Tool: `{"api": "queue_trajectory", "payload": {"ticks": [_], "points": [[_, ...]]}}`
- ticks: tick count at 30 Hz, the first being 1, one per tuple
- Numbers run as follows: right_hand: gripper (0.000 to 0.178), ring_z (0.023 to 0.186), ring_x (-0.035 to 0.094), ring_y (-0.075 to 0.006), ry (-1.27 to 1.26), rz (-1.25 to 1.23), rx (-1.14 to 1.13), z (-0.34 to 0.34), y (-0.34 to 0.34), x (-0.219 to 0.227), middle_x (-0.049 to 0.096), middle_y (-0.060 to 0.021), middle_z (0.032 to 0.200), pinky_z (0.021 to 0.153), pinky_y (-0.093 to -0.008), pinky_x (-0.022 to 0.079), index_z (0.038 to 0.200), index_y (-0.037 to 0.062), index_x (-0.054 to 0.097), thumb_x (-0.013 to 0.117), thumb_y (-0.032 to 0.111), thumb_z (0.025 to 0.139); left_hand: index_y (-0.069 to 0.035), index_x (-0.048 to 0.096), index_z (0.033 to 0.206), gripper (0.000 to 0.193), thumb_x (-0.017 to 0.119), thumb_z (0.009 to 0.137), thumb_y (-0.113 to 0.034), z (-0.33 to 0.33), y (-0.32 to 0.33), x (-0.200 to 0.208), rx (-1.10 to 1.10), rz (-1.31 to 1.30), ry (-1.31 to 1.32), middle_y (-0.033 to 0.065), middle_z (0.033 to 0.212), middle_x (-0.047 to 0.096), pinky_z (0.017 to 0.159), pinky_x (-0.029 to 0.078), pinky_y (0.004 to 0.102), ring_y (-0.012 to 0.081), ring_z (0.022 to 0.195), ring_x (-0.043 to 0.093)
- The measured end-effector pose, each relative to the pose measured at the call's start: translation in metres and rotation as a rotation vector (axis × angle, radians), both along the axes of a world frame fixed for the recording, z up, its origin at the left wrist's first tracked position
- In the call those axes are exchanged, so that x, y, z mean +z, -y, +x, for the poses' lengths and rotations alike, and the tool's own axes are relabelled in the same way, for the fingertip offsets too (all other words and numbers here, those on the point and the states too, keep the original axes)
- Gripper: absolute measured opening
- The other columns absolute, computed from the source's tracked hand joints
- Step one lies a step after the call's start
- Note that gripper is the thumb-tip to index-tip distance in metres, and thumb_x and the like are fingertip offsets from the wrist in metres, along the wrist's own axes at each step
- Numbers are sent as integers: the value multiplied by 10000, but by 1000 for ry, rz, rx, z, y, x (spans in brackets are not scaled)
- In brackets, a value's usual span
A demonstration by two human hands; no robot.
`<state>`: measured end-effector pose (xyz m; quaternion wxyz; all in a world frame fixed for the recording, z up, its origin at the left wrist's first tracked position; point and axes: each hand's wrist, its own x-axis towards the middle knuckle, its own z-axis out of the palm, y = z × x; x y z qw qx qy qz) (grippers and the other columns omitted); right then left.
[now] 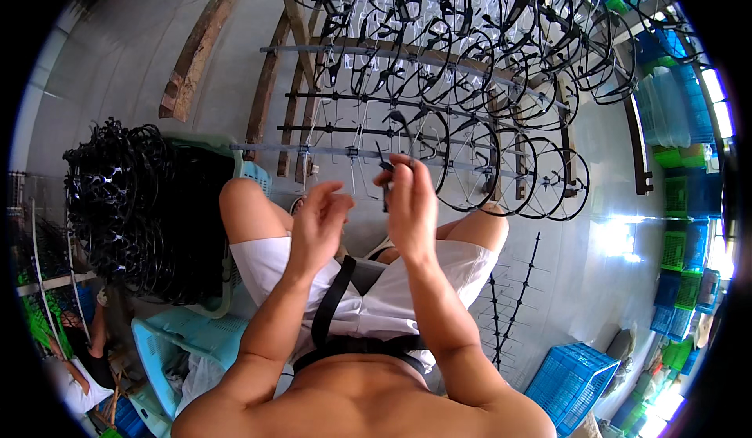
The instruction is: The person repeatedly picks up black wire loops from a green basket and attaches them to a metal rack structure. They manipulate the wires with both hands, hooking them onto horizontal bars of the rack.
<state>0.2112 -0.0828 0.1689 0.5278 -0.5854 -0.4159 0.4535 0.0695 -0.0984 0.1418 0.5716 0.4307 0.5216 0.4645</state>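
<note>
Right hand (412,207) pinches a small black part (385,165) before the rack's front bar (266,149); left hand (315,227) hovers apart, its grip unclear. I judge the bar part-filled: hoops (500,160) crowd toward its right end.

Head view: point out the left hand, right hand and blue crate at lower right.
Left hand (319,227), head view: middle of the hand.
Right hand (413,207), head view: middle of the hand.
Blue crate (570,383), head view: its lattice surface.
</note>
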Motion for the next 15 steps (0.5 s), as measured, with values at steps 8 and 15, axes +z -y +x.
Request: {"api": "queue_trajectory", "payload": {"ticks": [8, 15], "points": [[308, 499, 343, -20, -190, -44, -51, -16, -59, -25, 604, -31, 766, 427, -178, 278, 1082, -2, 548, 412, 257, 990, 2, 594, 904, 230, 522, 945, -213, 28, -11, -10, -88, -149, -36, 14, 672, 594, 444, 325, 181, 25, 498, 444], [315, 477, 331, -16, -32, -66, -44, -13, -48, -16, 627, -46, 741, 420, -181, 274, 1031, -9, 576, 443, 272, 980, -24, 563, 810, 237, 517, 949, -210, 29, -9, -13, -89, -204, 37, -13, 610, 533, 451, 302, 176, 19, 487, 417]]}}
